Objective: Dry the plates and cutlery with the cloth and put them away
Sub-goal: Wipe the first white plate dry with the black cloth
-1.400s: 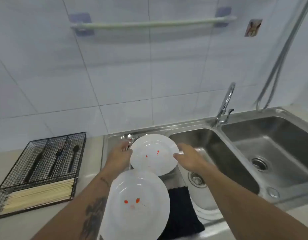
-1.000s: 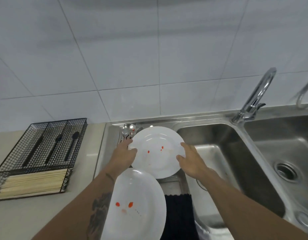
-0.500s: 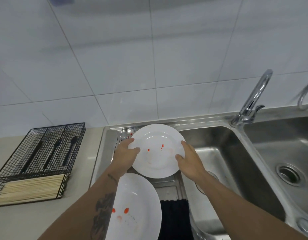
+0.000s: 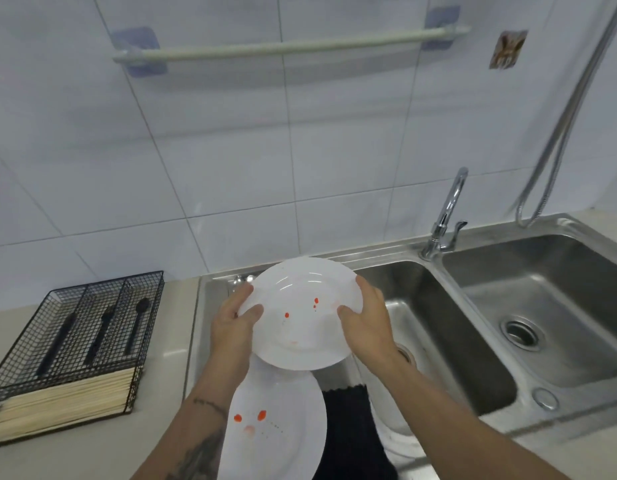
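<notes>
While the left hand (image 4: pixel 232 323) and right hand (image 4: pixel 367 318) grip opposite rims of the raised plate (image 4: pixel 302 313) above the sink's drainboard, drying looks barely begun: the black cloth (image 4: pixel 348 431) lies unused beside a second plate (image 4: pixel 276 427).

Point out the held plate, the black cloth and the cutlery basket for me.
held plate (image 4: pixel 302 313), head view, centre of its well.
black cloth (image 4: pixel 348 431), head view, middle of the fabric.
cutlery basket (image 4: pixel 92 289), head view, far wire rim.
</notes>
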`<state>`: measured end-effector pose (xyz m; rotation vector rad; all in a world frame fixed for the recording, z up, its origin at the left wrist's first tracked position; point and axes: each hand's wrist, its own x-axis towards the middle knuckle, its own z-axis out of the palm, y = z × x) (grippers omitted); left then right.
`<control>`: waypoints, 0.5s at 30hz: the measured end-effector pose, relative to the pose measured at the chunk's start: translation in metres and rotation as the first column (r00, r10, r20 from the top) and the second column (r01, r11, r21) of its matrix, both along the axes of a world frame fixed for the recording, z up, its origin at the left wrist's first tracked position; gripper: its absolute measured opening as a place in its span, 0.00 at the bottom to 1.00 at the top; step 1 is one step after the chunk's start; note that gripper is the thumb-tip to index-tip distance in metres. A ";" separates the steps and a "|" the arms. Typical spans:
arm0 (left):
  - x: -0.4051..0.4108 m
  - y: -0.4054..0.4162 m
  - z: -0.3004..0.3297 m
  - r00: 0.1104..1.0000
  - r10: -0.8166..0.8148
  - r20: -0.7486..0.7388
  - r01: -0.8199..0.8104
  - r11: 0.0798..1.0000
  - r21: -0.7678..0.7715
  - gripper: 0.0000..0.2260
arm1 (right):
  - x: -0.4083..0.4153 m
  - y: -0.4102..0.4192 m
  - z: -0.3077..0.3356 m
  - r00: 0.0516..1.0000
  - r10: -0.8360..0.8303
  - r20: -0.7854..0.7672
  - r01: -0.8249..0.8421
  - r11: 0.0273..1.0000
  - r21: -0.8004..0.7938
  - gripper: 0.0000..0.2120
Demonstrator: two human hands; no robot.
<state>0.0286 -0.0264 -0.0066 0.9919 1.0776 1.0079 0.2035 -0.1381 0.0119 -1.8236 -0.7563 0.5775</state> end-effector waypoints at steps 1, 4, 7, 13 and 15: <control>-0.006 -0.006 0.003 0.997 0.010 0.072 -0.006 0.999 -0.046 0.20 | -0.010 -0.005 0.003 1.000 -0.016 -0.008 0.016 1.000 0.015 0.30; -0.027 -0.020 0.011 0.968 0.026 0.251 0.017 0.986 -0.165 0.21 | -0.040 -0.021 0.007 0.999 -0.043 -0.028 0.044 0.998 0.052 0.29; -0.052 -0.029 0.013 0.929 0.023 0.369 0.065 0.972 -0.225 0.22 | -0.069 -0.037 0.005 0.998 -0.068 -0.014 0.068 0.994 0.080 0.30; -0.090 -0.051 0.013 0.923 -0.065 0.380 0.155 0.965 -0.211 0.20 | -0.112 -0.066 -0.004 0.994 -0.088 -0.067 0.093 0.993 0.071 0.31; -0.097 -0.057 0.010 0.942 -0.079 0.326 0.151 0.968 -0.202 0.18 | -0.121 -0.076 -0.002 0.996 -0.071 -0.055 0.075 0.994 0.080 0.31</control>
